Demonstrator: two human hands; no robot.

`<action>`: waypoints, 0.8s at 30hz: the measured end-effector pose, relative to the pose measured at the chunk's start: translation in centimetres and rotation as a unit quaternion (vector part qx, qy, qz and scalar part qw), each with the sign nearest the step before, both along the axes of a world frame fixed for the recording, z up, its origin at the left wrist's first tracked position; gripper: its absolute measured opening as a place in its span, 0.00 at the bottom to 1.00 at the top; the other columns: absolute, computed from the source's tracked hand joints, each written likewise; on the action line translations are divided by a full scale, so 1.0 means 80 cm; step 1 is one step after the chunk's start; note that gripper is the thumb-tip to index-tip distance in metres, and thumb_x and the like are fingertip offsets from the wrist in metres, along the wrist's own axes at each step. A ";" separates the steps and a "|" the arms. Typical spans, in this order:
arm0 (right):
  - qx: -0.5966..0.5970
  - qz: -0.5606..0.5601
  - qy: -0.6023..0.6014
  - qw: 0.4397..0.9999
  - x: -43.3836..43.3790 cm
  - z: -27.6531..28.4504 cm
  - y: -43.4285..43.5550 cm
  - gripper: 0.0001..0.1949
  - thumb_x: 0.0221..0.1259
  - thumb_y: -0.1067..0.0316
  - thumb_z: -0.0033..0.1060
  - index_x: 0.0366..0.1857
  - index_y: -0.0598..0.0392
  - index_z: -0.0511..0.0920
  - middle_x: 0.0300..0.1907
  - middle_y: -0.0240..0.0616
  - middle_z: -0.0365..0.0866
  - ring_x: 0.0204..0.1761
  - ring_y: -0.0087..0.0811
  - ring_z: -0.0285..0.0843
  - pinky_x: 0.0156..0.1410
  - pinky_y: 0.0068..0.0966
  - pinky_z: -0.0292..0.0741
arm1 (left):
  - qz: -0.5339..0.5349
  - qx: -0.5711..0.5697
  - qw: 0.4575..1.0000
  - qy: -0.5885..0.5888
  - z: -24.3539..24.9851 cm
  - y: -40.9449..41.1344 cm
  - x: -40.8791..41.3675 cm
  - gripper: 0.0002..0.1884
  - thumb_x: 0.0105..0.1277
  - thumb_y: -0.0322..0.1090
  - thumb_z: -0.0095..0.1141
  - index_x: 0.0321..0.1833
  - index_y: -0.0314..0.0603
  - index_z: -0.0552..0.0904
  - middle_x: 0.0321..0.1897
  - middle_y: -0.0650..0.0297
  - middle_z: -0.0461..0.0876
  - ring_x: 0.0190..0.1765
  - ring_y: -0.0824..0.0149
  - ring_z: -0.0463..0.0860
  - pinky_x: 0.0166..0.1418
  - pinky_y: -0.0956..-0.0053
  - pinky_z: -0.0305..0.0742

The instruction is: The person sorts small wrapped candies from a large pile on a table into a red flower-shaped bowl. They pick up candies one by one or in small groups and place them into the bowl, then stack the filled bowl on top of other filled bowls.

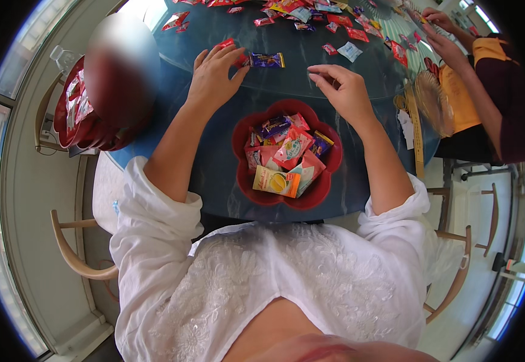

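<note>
A red flower-shaped bowl (pixel 288 200) stands before me, holding several wrapped sweets, among them a yellow and orange packet (pixel 277 181) and a pink packet (pixel 293 147). Beyond the bowl, my left hand (pixel 219 72) lies over red wrapped sweets (pixel 241 60) that it partly covers; whether it grips one I cannot tell. A purple wrapped bar (pixel 267 60) lies just right of its fingers. My right hand (pixel 338 88) hovers to the right of that bar, thumb and index finger close together with a small gap, and nothing visible between them.
Many wrapped sweets (pixel 356 34) are scattered across the far side of the dark marbled table (pixel 235 199). At left, stacked red bowls (pixel 63 131) hold packets beside a blurred round patch. At right another person's hands (pixel 445 45) are busy near clear ribbed plastic dishes (pixel 430 102).
</note>
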State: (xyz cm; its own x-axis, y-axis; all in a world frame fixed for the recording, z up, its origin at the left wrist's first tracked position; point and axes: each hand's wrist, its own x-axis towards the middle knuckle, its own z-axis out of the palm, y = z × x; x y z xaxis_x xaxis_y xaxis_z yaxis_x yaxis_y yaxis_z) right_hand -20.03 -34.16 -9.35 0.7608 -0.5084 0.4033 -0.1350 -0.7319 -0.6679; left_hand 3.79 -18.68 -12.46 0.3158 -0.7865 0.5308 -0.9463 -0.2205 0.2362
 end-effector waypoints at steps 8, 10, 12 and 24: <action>-0.333 -0.094 -0.039 0.937 0.002 -0.039 -0.073 0.19 0.67 0.58 0.61 0.59 0.51 0.78 0.60 0.45 0.79 0.63 0.47 0.74 0.68 0.39 0.70 | 0.010 0.001 1.000 -0.028 0.000 0.003 0.004 0.21 0.68 0.47 0.60 0.62 0.52 0.82 0.61 0.62 0.81 0.68 0.63 0.75 0.77 0.58 0.54; -0.341 -0.111 -0.026 0.933 0.001 -0.059 -0.094 0.21 0.69 0.55 0.59 0.61 0.50 0.78 0.62 0.47 0.78 0.65 0.49 0.72 0.69 0.41 0.69 | 0.015 0.014 1.000 -0.022 0.006 0.003 0.001 0.21 0.68 0.47 0.61 0.61 0.52 0.82 0.62 0.62 0.82 0.67 0.63 0.76 0.75 0.60 0.57; -0.327 -0.118 -0.019 0.938 0.002 -0.067 -0.105 0.22 0.71 0.50 0.56 0.63 0.50 0.76 0.63 0.49 0.77 0.66 0.50 0.71 0.69 0.44 0.68 | 0.020 0.020 0.999 -0.023 0.007 0.004 0.000 0.20 0.69 0.47 0.60 0.62 0.52 0.82 0.62 0.62 0.82 0.66 0.63 0.77 0.74 0.62 0.58; -0.381 -0.130 -0.015 0.915 -0.005 -0.062 -0.123 0.20 0.68 0.54 0.59 0.60 0.51 0.79 0.61 0.48 0.79 0.65 0.48 0.73 0.68 0.42 0.70 | 0.024 -0.002 0.999 -0.033 0.009 0.006 0.002 0.16 0.71 0.34 0.55 0.60 0.55 0.83 0.56 0.63 0.84 0.60 0.62 0.80 0.68 0.64 0.61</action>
State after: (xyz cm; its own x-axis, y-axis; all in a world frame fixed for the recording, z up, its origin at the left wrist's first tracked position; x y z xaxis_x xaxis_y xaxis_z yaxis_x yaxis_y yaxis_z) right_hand -20.44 -43.97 -14.31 0.6363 -0.2324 0.7356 -0.3607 -0.9325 0.0173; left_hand 3.99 -18.23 -11.72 0.3168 -0.7697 0.5542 -0.9484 -0.2650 0.1741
